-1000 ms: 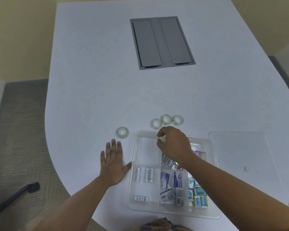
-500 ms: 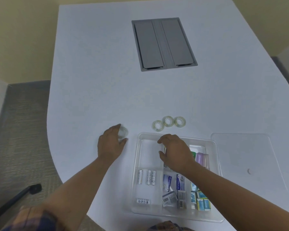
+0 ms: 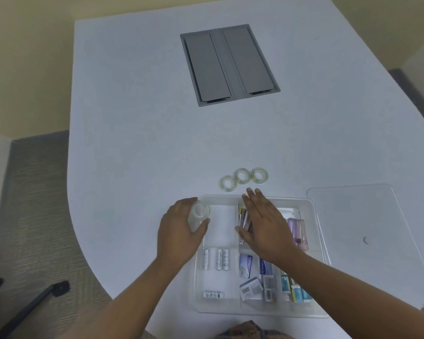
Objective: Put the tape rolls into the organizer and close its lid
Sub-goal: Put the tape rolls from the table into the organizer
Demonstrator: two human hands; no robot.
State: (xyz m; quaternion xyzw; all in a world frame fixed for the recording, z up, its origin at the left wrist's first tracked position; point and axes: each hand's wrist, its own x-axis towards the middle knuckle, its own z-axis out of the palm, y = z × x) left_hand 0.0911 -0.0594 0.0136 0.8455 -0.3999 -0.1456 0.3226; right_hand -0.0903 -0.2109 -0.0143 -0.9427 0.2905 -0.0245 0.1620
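A clear plastic organizer [image 3: 313, 211] sits near the table's front edge, with several batteries, small boxes and packets in its compartments. My left hand [image 3: 179, 231] grips a clear tape roll [image 3: 199, 215] over the organizer's left wall, beside its bare back-left compartment. My right hand [image 3: 264, 223] hovers flat with spread fingers over the organizer's middle, holding nothing. Three more tape rolls [image 3: 242, 176] lie in a row on the table just behind the organizer. The clear lid [image 3: 357, 216] lies flat to the organizer's right.
A grey recessed cable hatch [image 3: 229, 63] is set into the white table [image 3: 132, 143] farther back. The table's curved left edge drops to carpet, where a black chair leg [image 3: 34, 302] shows.
My left hand picked the lone tape roll off the table and carried it right to the organizer's left wall. My right hand opened flat and reached forward over the organizer.
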